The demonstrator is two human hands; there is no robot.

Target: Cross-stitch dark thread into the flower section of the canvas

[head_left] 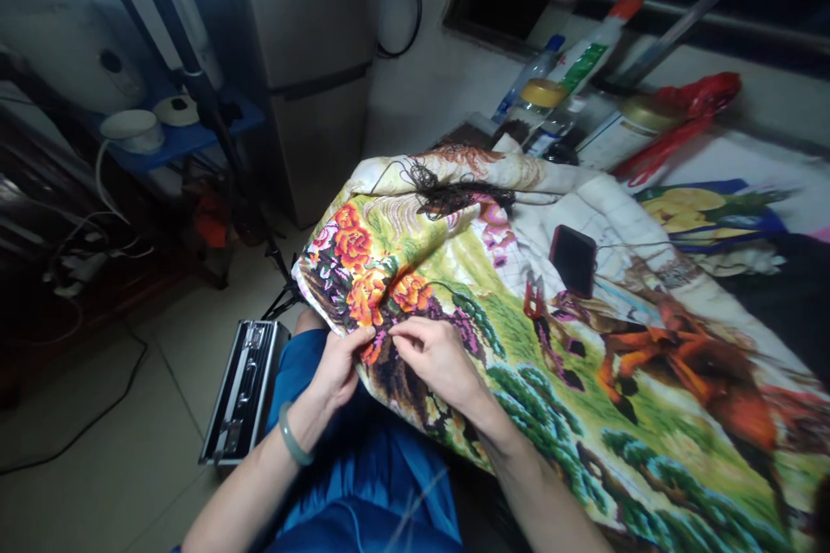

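A large cross-stitch cloth (402,242) with orange flowers, green trees and a brown horse drapes over the table and my lap. My left hand (337,367) grips its near edge, thumb on top and fingers underneath. Just to the right, my right hand (437,359) is pinched close above the stitched dark patch; whatever lies between its fingertips is too small to make out. A tangle of dark thread (463,194) rests on the cloth beyond both hands. Red-handled thread snips (533,298) lie on the fabric to the right, beside a dark phone-like device (573,261).
Bottles and jars (541,95) crowd the table's back, near a red plastic bag (700,95). On the floor at left stands a black and silver case (243,389), by a dark tripod pole (226,130). A fridge (311,17) stands behind.
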